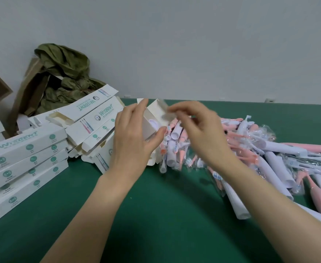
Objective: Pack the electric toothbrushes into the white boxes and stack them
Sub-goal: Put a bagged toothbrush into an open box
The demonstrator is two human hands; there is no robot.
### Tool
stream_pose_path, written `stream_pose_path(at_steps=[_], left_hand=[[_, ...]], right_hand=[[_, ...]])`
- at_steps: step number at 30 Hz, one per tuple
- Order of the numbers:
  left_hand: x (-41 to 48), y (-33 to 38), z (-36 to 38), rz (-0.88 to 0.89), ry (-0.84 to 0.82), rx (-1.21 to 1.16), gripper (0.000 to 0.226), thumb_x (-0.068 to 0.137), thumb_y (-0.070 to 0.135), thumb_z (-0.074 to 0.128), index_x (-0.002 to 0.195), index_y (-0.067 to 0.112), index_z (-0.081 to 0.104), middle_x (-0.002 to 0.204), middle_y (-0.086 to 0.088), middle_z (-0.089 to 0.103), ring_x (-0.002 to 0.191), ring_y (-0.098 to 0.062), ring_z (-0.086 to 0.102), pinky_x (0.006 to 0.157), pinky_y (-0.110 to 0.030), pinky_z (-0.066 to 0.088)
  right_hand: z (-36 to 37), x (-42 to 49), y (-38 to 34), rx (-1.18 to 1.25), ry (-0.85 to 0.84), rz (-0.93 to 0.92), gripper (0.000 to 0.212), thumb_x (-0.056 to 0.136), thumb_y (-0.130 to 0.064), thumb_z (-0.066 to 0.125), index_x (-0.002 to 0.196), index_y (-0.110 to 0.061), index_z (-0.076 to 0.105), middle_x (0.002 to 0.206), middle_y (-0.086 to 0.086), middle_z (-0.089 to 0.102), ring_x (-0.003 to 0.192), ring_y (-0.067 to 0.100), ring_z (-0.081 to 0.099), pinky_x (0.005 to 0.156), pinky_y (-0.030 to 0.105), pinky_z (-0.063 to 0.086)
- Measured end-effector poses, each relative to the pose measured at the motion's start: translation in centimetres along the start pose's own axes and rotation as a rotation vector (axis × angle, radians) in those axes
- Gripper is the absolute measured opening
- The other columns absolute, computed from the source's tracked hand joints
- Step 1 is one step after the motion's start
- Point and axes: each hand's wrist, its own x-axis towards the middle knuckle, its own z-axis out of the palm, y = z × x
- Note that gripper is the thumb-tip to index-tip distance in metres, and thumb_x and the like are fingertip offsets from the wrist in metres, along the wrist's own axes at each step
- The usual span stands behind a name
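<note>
My left hand (131,141) grips the white box (153,118), my right hand (197,130) pinches its end flap (165,111); a skewed tuck may crease it, or the toothbrush (154,123) inside could slide out.

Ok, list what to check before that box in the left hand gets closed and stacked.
1. Grip on the box: the left hand grips the open box off the table. Ok.
2. Contents: something pale shows inside the opening; whether it is fully seated, cannot tell.
3. End flap: not tucked in. Not ok.
4. Right hand on the flap: blurred, so a firm pinch cannot be told. Cannot tell.
5. Landing place: the stack of closed boxes lies flat at the left. Ok.
6. Next supply: the toothbrush pile lies at the right. Ok.
</note>
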Motion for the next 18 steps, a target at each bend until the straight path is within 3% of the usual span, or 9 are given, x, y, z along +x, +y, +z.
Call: stream_pose_path(at_steps=[2,3,7,8,10,12,13,15,18], left_hand=[[0.1,-0.3,0.0,-0.013,-0.003,-0.009,0.059,0.079,0.020,0.075,0.130,0.001,0.050,0.116,-0.015,0.055,0.108,-0.018,0.039,0.092,-0.015,0.024],[0.1,-0.4,0.0,-0.014,-0.010,-0.006,0.059,0.079,0.021,0.075,0.130,0.002,0.050,0.117,-0.014,0.055,0.108,-0.017,0.040,0.092,-0.015,0.024],[-0.2,-0.4,0.4,0.013,-0.034,-0.005,0.058,0.078,0.018,0.075,0.129,0.003,0.052,0.113,-0.012,0.056,0.104,-0.014,0.040,0.091,-0.014,0.024],[-0.3,-0.3,0.5,0.017,-0.033,-0.007,0.058,0.078,0.017,0.075,0.129,0.003,0.052,0.112,-0.012,0.056,0.104,-0.014,0.039,0.091,-0.013,0.024],[-0.3,-0.2,0.5,0.022,-0.030,-0.007,0.057,0.078,0.016,0.074,0.129,0.003,0.051,0.112,-0.011,0.056,0.104,-0.013,0.039,0.092,-0.013,0.023],[-0.4,-0.2,0.5,0.022,-0.030,-0.013,0.057,0.079,0.016,0.074,0.129,0.003,0.051,0.113,-0.011,0.055,0.105,-0.013,0.039,0.093,-0.012,0.022],[-0.3,-0.2,0.5,0.024,-0.032,-0.015,0.058,0.079,0.016,0.074,0.130,0.003,0.050,0.114,-0.010,0.055,0.106,-0.013,0.038,0.093,-0.012,0.022],[-0.3,-0.2,0.6,0.027,-0.036,-0.016,0.058,0.079,0.016,0.074,0.131,0.003,0.050,0.116,-0.010,0.054,0.107,-0.012,0.038,0.095,-0.012,0.022],[-0.4,-0.3,0.6,0.025,-0.042,-0.017,0.060,0.079,0.016,0.075,0.131,0.004,0.050,0.117,-0.009,0.055,0.108,-0.012,0.038,0.095,-0.014,0.023]], right_hand=[[-1.2,1.3,1.4,0.163,0.162,0.300,0.026,0.095,-0.002,0.045,0.085,-0.017,0.064,0.077,-0.005,0.065,0.064,0.002,0.058,0.066,0.018,0.049],[-1.7,2.0,2.6,0.130,0.166,0.440,0.024,0.096,-0.003,0.043,0.086,-0.014,0.062,0.074,-0.002,0.065,0.064,0.007,0.058,0.067,0.024,0.052],[-1.7,3.5,6.3,-0.363,-0.159,0.732,0.023,0.094,-0.001,0.042,0.098,0.013,0.061,0.092,0.022,0.067,0.087,0.034,0.066,0.085,0.046,0.054],[-1.4,3.7,6.8,-0.451,-0.227,0.748,0.022,0.094,0.000,0.042,0.087,0.011,0.059,0.092,0.024,0.066,0.087,0.035,0.066,0.084,0.044,0.054],[-0.7,3.7,7.1,-0.576,-0.325,0.745,0.030,0.095,-0.003,0.041,0.065,-0.003,0.046,0.072,0.014,0.058,0.064,0.026,0.058,0.065,0.029,0.053],[0.1,3.7,7.0,-0.747,-0.486,0.744,0.035,0.096,-0.010,0.042,0.061,-0.009,0.039,0.063,0.003,0.044,0.054,0.016,0.042,0.055,0.021,0.039],[0.6,3.7,7.2,-0.805,-0.566,0.748,0.034,0.095,-0.014,0.046,0.063,-0.008,0.040,0.063,0.002,0.043,0.054,0.015,0.041,0.057,0.021,0.040],[1.3,3.4,7.4,-0.785,-0.646,0.805,0.032,0.093,-0.017,0.051,0.065,-0.007,0.042,0.065,0.002,0.043,0.057,0.016,0.042,0.059,0.023,0.041],[1.5,3.1,8.2,-0.524,-0.519,0.907,0.024,0.088,-0.006,0.054,0.067,-0.005,0.043,0.073,0.008,0.047,0.069,0.022,0.046,0.063,0.026,0.040]])
